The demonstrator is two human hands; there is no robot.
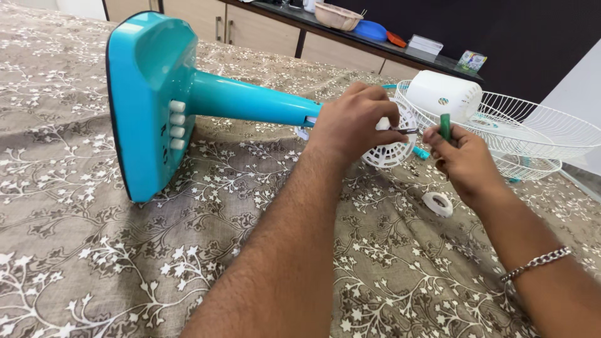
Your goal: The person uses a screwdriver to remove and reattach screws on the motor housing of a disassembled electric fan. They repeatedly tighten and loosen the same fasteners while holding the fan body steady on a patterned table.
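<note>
1. Fan (pixel 188 100): teal table fan lying on its side ahead of you. Its base with white buttons faces left; the stem runs rightward and slightly down, ending at a white motor housing (pixel 388 150) under your hands. The long axis lies left to right across your view.
2. Left hand (pixel 354 122): yours, closed over the stem-to-housing joint, fingers curled around it, gripping. It is the nearer hand to the fan.
3. Right hand (pixel 463 156): yours, clenched around a green-handled screwdriver (pixel 444 125). The handle stands up out of the fist; a thin metal shaft seems to point left toward the housing, just beside your left fingers. Whether the tip is seated cannot be told.
4. Loose parts: a white ring (pixel 437 203) on the cloth below your right hand; a white wire grille (pixel 532 134) to the right, with a white cover (pixel 446 92) resting in it.
5. Surface: brown cloth (pixel 125 263) with a white floral print, soft and creased.
6. Room: a dark counter (pixel 375 39) behind, bearing a bowl and coloured lids, with wood cabinets beneath.
</note>
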